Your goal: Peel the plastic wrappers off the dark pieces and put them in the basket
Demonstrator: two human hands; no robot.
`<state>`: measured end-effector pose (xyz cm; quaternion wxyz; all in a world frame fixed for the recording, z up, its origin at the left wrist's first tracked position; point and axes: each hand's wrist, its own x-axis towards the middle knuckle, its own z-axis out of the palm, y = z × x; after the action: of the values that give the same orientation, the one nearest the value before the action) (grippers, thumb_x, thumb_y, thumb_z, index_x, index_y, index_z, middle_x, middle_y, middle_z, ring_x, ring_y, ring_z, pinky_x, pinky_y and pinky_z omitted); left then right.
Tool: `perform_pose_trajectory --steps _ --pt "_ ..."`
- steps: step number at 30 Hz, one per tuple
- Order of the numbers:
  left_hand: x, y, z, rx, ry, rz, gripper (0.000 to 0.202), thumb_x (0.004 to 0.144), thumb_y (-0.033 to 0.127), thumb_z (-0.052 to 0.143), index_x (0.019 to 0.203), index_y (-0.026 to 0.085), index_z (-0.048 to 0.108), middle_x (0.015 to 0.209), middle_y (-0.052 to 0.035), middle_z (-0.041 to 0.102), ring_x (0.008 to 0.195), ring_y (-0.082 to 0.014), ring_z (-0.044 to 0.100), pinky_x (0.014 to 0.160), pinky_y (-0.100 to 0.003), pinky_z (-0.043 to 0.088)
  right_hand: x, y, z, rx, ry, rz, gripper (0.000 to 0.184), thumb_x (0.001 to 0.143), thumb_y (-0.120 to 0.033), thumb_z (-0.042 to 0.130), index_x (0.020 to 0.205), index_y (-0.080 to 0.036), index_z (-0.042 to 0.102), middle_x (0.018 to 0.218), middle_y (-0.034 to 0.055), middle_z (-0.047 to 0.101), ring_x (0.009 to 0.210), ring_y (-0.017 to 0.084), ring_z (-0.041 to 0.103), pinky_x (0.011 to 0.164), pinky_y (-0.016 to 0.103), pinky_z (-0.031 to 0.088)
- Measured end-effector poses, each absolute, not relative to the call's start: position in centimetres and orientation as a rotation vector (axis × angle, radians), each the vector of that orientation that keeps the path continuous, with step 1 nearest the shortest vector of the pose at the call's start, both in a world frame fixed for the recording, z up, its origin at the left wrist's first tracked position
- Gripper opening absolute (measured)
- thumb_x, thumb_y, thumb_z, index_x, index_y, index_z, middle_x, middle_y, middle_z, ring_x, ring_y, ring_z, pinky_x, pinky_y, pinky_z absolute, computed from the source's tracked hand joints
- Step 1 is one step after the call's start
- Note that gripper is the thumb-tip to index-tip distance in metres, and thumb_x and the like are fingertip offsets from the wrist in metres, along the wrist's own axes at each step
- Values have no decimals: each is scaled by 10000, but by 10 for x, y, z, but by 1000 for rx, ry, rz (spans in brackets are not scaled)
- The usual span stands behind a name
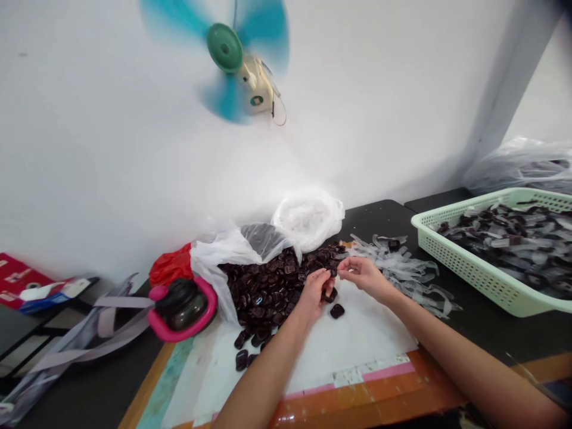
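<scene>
My left hand [315, 291] is closed in a pinch on a small dark brown plastic piece [331, 271], over the white sheet. Just to its right, my right hand [364, 277] has thumb and forefinger pinched at the edge of that piece; whether something thin lies between them is too small to make out. A heap of similar dark pieces [263, 292] spills from a white plastic bag [214, 253] left of my hands. One loose dark piece [337, 311] lies below my fingers. Behind my right hand spread several clear, translucent strips [402, 265].
A pale green basket [473, 280] of dark pieces and strips stands at right. A pink-rimmed container [181, 310], a red bag [170, 265] and grey ribbons [89, 339] lie at left. A fan [226, 47] spins on the wall above. White sheet [370, 333] covers the board.
</scene>
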<state>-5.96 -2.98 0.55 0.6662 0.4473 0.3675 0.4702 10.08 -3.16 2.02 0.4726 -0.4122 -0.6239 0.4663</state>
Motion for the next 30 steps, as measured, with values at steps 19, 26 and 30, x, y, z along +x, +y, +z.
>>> perform_pose_trajectory --steps 19,26,30 --pt "-50 -34 0 1277 1129 1244 283 759 385 563 604 161 489 531 36 477 416 -58 349 409 -194 242 102 -32 16 -1129 -1750 475 125 788 -310 571 761 -189 584 740 46 596 688 170 545 565 258 408" --pt "-51 -38 -3 1547 1236 1371 191 797 300 526 664 165 554 620 4 540 598 -116 472 577 -218 345 96 -39 18 -1206 -1878 297 91 783 -266 580 725 -198 597 723 25 606 679 166 562 632 271 406" --pt "-49 -44 -2 1658 1299 1362 180 812 314 529 714 173 584 645 0 561 568 -114 433 560 -224 314 94 -39 17 -1284 -1884 282 98 780 -238 559 726 -196 629 738 31 632 687 177 584 659 280 423"
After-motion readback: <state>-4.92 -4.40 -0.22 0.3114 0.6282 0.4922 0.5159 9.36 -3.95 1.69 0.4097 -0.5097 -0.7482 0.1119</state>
